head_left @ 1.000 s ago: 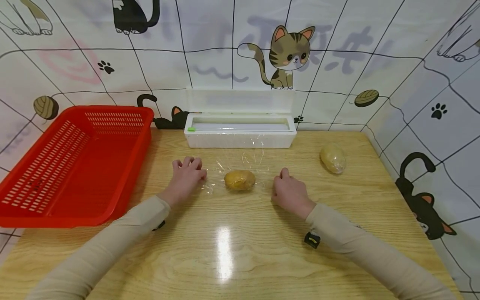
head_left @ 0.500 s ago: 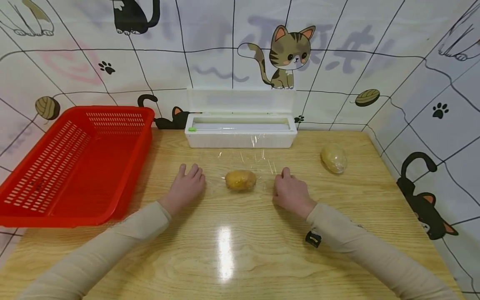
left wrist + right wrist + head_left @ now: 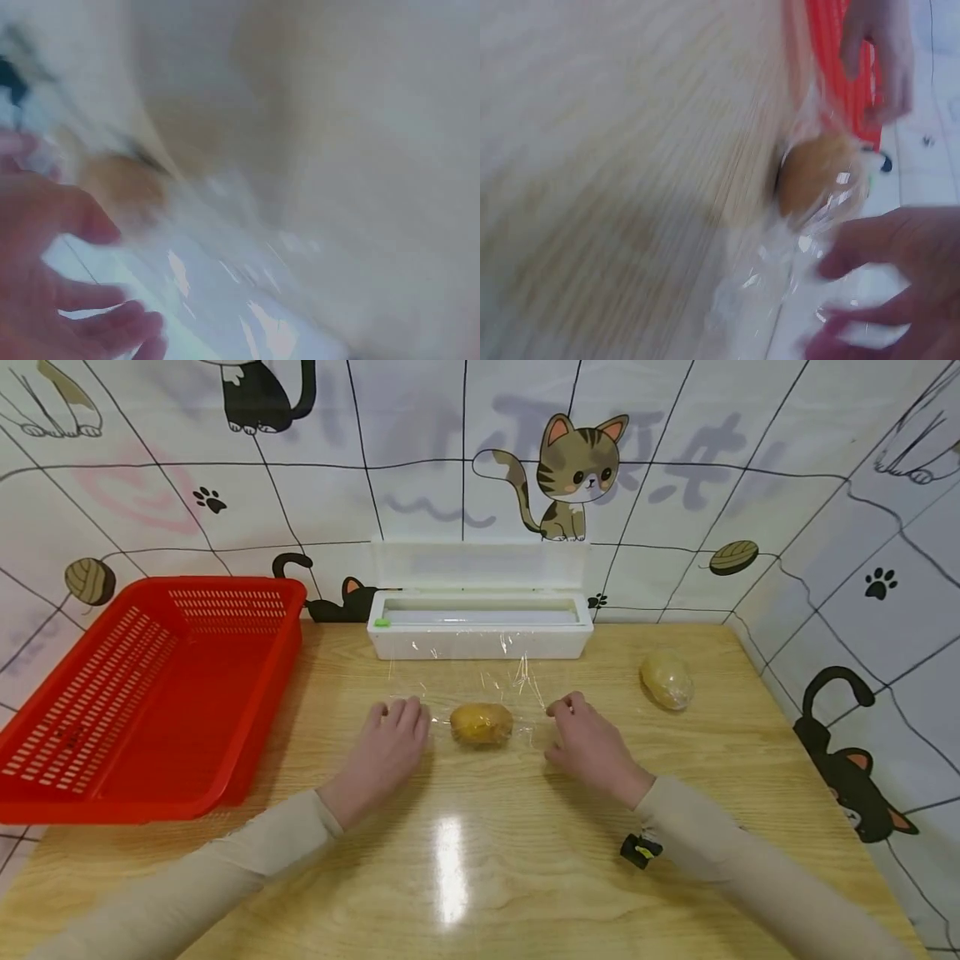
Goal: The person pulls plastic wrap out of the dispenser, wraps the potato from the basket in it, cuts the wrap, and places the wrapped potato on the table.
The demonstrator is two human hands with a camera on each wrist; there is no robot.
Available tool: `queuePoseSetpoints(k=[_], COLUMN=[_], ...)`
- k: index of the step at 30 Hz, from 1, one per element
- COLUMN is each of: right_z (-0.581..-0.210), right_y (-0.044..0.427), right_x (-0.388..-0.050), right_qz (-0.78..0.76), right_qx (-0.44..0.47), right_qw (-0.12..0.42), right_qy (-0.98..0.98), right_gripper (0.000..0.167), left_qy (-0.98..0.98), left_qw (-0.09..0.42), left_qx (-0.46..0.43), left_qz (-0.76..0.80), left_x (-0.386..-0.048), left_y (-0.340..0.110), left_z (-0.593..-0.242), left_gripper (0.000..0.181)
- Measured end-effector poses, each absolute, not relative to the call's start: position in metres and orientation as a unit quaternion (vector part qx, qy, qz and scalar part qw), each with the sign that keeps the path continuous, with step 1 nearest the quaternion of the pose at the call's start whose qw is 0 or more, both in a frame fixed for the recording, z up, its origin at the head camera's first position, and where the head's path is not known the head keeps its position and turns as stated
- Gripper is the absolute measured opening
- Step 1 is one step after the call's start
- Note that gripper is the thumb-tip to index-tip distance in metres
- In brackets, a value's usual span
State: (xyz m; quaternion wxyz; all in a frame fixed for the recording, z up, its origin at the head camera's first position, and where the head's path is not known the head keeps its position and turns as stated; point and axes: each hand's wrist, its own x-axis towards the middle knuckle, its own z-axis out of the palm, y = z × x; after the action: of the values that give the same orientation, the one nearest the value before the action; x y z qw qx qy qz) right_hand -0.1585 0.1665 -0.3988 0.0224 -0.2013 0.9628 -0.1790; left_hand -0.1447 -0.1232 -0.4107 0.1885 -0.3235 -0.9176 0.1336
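Note:
A yellow-brown, potato-like item [image 3: 482, 724] lies on the table under clear plastic film [image 3: 517, 681] that reaches back to the white box [image 3: 480, 642]. To its left is my left hand [image 3: 384, 756], palm down, with fingers apart and slightly bent in the left wrist view. On the other side my right hand [image 3: 596, 750] has its fingertips close to the film's right part; in the right wrist view its thumb and fingers [image 3: 855, 319] stand apart. Neither hand plainly grips the film. A second film-wrapped item [image 3: 666, 680] rests at the back right.
A red perforated basket [image 3: 225, 777] stands at the left of the wooden table [image 3: 360, 877]. The white box is at the back edge, its lid [image 3: 480, 566] raised against a cat-patterned wall covering [image 3: 420, 435].
My left hand has moved right, closer to the wrapped item. My right hand stayed by the film, and its fingers have spread a little. The item has hardly moved.

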Motion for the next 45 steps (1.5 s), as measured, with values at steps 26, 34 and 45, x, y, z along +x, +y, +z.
queuePoseSetpoints(k=[26,34,45], right_z=[-0.415,-0.403,-0.393], right_y=[0.113,0.115,0.125], right_x=[-0.199,-0.224,-0.245], right_qz=[-0.093,-0.164,-0.217], right_qx=[-0.317,-0.293,-0.302], right_qw=[0.019,0.127,0.192], right_qy=[0.944,0.933,0.908], right_gripper=[0.063,0.063,0.065], left_qy=[-0.949,-0.906,-0.854], left_qw=[-0.051,-0.165,-0.214], left_qx=[-0.286,-0.307,-0.339], left_qz=[-0.125,-0.242,-0.332], left_x=[-0.201,-0.232,-0.253], left_y=[-0.068,-0.081,-0.101], left_z=[-0.414,-0.411,-0.408], left_gripper=[0.053,0.053,0.048])
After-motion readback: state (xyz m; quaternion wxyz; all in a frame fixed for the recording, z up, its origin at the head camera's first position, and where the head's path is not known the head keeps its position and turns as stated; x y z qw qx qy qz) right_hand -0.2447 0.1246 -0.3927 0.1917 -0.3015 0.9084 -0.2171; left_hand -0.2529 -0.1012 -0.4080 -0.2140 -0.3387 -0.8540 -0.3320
